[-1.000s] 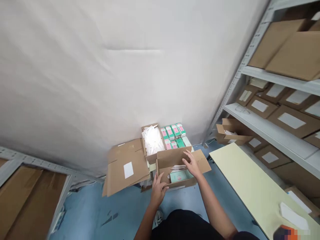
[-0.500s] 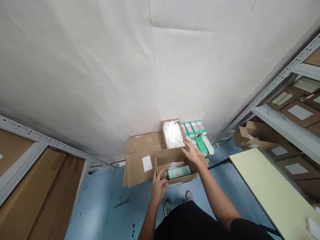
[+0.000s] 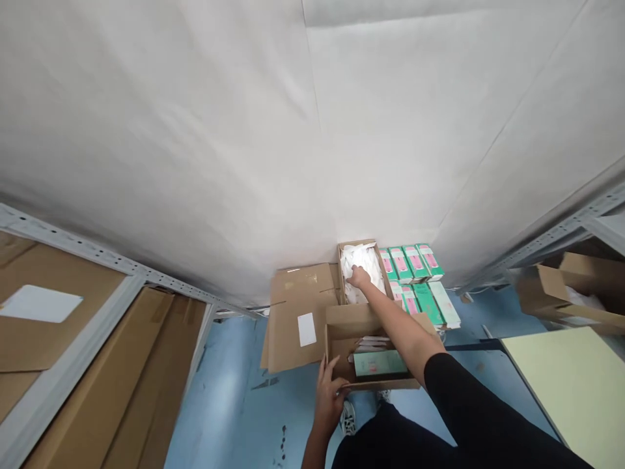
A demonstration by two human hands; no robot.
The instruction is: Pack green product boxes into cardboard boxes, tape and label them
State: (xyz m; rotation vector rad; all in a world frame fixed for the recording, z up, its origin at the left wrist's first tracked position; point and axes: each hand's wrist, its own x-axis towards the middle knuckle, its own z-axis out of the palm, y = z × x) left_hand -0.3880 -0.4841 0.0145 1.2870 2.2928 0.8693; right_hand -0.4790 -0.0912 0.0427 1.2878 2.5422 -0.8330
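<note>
My left hand (image 3: 328, 397) grips the near left corner of an open cardboard box (image 3: 340, 374), thumb over the rim. Inside that box lie a pale green carton (image 3: 381, 363) and a few slim white packets (image 3: 372, 344). My right arm stretches across it to a second, smaller cardboard box (image 3: 383, 264) by the wall, full of white packets (image 3: 374, 260). There my right hand (image 3: 360, 278) has its fingers curled down onto the packets, seemingly pinching one; its fingertips are partly hidden.
Green and pink cartons (image 3: 407, 264) stand in rows right of the packet box. Flattened cardboard (image 3: 288, 326) leans at the left. Shelving with cardboard boxes (image 3: 146, 345) flanks the left side; a pale yellow table (image 3: 571, 378) and another open box (image 3: 561, 293) are at the right.
My right hand has left the rim of the near box and moved forward into the box of white packets. My left hand stays on the near box's corner. The view has shifted left.
</note>
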